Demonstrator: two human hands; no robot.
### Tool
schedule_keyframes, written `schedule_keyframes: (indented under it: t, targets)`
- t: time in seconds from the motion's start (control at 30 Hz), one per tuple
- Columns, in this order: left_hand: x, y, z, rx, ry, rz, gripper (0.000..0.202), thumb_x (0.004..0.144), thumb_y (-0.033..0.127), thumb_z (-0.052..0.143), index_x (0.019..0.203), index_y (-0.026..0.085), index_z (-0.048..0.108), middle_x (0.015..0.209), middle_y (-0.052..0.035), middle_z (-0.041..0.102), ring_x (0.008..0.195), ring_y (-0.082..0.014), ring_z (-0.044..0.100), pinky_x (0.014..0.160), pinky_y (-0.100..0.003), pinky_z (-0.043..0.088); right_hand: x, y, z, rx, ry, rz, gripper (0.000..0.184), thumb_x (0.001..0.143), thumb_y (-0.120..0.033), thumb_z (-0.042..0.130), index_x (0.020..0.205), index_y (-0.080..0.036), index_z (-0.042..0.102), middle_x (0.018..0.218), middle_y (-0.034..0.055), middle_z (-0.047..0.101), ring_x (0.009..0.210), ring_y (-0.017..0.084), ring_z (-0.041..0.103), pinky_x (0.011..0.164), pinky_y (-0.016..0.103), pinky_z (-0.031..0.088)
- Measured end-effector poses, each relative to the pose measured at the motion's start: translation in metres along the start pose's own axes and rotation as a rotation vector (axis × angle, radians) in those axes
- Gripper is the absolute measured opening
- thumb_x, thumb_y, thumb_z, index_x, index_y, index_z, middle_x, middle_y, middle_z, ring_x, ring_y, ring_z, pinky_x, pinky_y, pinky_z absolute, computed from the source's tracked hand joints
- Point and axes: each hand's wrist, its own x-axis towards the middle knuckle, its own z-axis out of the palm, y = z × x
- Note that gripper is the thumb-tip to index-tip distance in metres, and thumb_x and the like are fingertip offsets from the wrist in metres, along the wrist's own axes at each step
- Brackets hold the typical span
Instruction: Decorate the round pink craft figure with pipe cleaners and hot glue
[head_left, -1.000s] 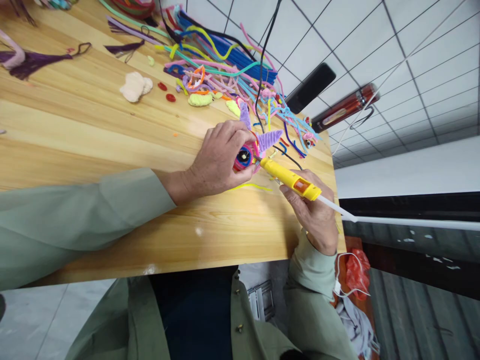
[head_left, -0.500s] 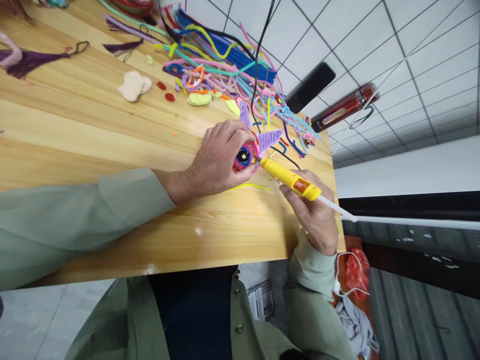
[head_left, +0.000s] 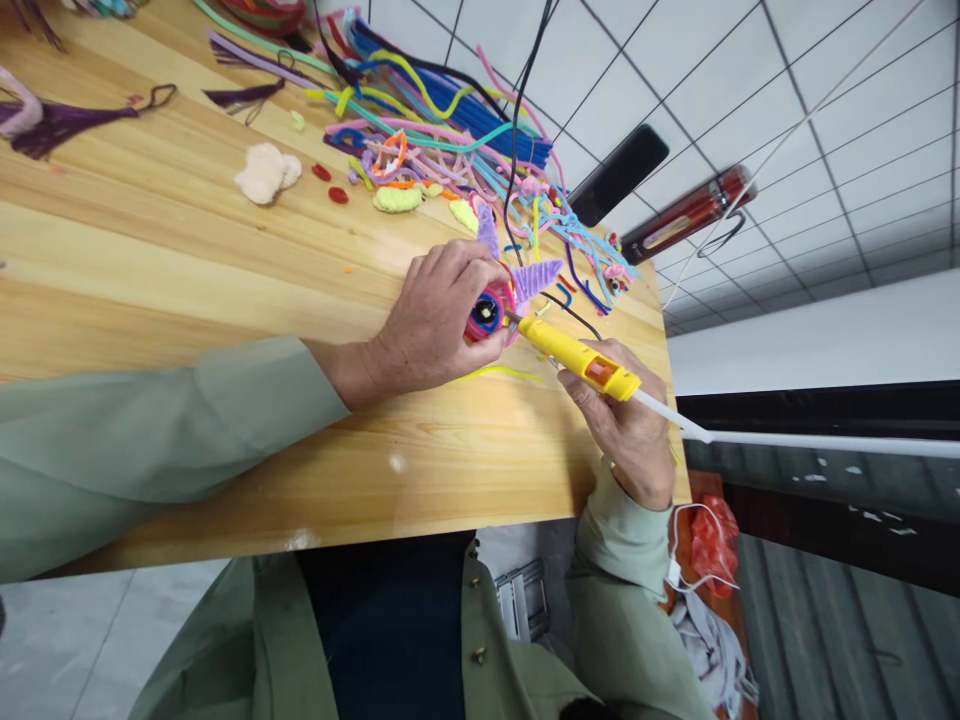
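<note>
My left hand [head_left: 442,315] is closed around a small pipe-cleaner figure [head_left: 487,314], pink with a blue and black ringed eye. Two purple ear-like points [head_left: 537,279] stick out from its far side. Part of the figure is hidden under my fingers. My right hand [head_left: 626,415] grips a yellow hot glue gun [head_left: 577,357] with a white glue stick [head_left: 671,414] coming out of its back end. The gun's nozzle meets the figure's edge, near the eye and my left fingertips. A yellow pipe cleaner [head_left: 504,372] lies on the table beside the figure.
Colourful pipe cleaners [head_left: 457,110] are heaped along the table's far edge. A black phone [head_left: 621,175] and a red flask [head_left: 686,215] stand by the tiled wall. A black cable [head_left: 513,150] runs down to the table. Purple tassels [head_left: 71,122] and cream pieces [head_left: 264,173] lie left.
Almost nothing differs. Both hands, the figure and the glue gun hold nearly the same position, with the whole view shifted very slightly.
</note>
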Motion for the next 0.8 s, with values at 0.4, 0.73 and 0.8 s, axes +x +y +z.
schedule_keyframes:
  t: [0.4,0.73,0.8]
  targets:
    - [0.0,-0.002,0.001,0.001,-0.003,0.009,0.053,0.1,0.035,0.09,0.147,0.028,0.067,0.161,-0.0155,0.072,0.152,-0.0456,0.067,0.129,-0.065,0.054,0.001,-0.005,-0.001,0.081,0.004,0.032,0.016,0.117,-0.04,0.081,0.131,-0.033,0.086,0.116,0.0058,0.089,0.103,0.029,0.084,0.091,0.046,0.069]
    - [-0.002,-0.004,0.001,0.011,0.044,0.047,0.05,0.101,0.03,0.084,0.147,0.027,0.066,0.159,-0.0153,0.074,0.15,-0.0439,0.069,0.127,-0.064,0.054,-0.004,0.041,0.004,0.511,0.347,0.252,0.036,0.1,-0.061,0.096,0.114,-0.031,0.084,0.104,0.0035,0.084,0.082,0.022,0.075,0.075,0.04,0.068]
    - [-0.003,-0.007,0.0,-0.006,0.04,0.064,0.047,0.101,0.03,0.082,0.144,0.027,0.067,0.157,-0.0153,0.075,0.146,-0.0437,0.07,0.125,-0.065,0.055,0.002,0.061,-0.001,0.65,0.431,0.31,0.037,0.097,-0.061,0.095,0.11,-0.029,0.08,0.105,0.0041,0.082,0.074,0.018,0.067,0.067,0.037,0.064]
